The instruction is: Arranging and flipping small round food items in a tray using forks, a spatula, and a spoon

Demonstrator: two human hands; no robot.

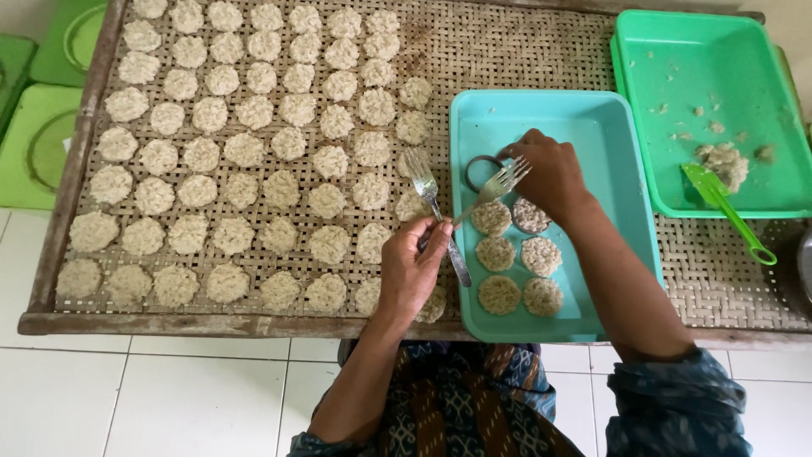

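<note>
My left hand pinches the handles of two metal forks that cross at its fingertips. One fork points up over the woven mat. The other fork reaches right, its tines by my right hand. My right hand is curled over the teal tray, fingertips on a bare metal ring. Below it lie several round rice patties in two columns. The top right one sits inside a second ring.
A large woven bamboo tray in a wooden frame holds rows of several rice patties. A green tray at the right holds a rice lump and a green spatula. Green plastic items stand at the left above a white tile floor.
</note>
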